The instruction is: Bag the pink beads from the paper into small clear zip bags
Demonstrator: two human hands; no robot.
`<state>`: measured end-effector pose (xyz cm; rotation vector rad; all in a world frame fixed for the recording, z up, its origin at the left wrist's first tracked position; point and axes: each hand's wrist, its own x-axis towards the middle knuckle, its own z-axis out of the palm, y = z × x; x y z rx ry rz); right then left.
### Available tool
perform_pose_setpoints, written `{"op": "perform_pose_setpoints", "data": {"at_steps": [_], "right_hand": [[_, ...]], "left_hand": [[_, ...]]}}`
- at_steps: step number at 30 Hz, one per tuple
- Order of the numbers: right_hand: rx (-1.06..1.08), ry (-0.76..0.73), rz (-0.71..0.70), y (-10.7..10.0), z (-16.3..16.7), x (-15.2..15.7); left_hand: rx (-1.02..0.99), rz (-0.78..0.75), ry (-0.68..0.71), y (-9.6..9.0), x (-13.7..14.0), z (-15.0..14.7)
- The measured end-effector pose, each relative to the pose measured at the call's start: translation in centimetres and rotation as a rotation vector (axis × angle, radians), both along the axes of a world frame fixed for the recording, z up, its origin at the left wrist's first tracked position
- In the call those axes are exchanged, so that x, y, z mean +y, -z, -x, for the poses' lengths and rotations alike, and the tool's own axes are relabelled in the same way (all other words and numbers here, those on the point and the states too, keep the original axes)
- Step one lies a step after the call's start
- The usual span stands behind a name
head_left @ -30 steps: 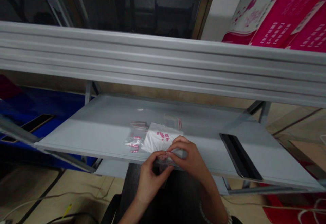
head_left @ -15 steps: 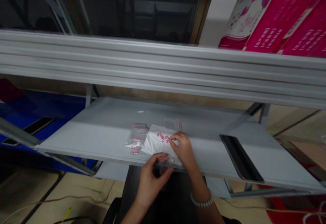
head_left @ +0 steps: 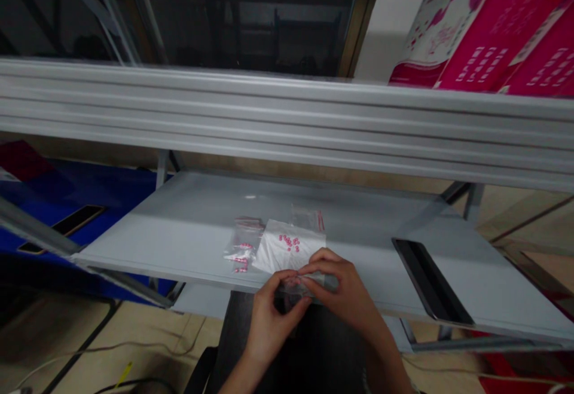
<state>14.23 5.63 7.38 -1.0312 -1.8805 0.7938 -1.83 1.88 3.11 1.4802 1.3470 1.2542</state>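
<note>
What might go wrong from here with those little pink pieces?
Anything slipping from the clear bag in the left hand might fall, being near the front edge of the table. The loose pink pieces could scatter if the right hand brushes the white sheet.

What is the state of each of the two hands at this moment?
Left hand: holding a small clear bag.
Right hand: fingertips pinched together at the bag; anything between them cannot be told.
</note>
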Motion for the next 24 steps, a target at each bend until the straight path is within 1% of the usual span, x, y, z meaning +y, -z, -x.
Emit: {"op": "perform_pose_setpoints", "data": {"at_steps": [3,7,9,11,14,16,20,22,24], "right_hand": [[0.010,0.030,0.019,0.1,0.0,-1.0],[-0.009,0.094,0.031,1.3,0.7,-2.0],[-0.030,0.112,0.066,1.8,1.0,-2.4],[-0.037,0.116,0.100,1.8,1.0,-2.8],[0.010,0.084,0.151,1.1,0.4,-3.1],[0.085,0.057,0.203,0.5,-0.2,-3.3],[0.196,-0.034,0.273,-0.4,-0.8,-3.7],[0.209,-0.073,0.301,-0.6,-0.9,-3.8],[0.211,-0.082,0.345,-0.5,-0.8,-3.9]], "left_hand": [[0.005,0.001,-0.008,0.0,-0.2,-0.1],[-0.007,-0.014,-0.008,0.4,-0.2,-0.2],[0.002,-0.020,-0.017,0.6,-0.2,-0.5],[0.011,-0.028,-0.033,0.9,-0.4,-0.7],[-0.013,-0.034,-0.056,0.7,-0.8,-0.6],[-0.089,0.004,-0.041,0.1,-1.2,-0.3],[-0.281,0.148,0.120,-1.4,-1.3,0.8],[-0.286,0.154,0.133,-1.8,-1.2,1.1],[-0.255,0.129,0.096,-1.9,-1.1,1.2]]}}
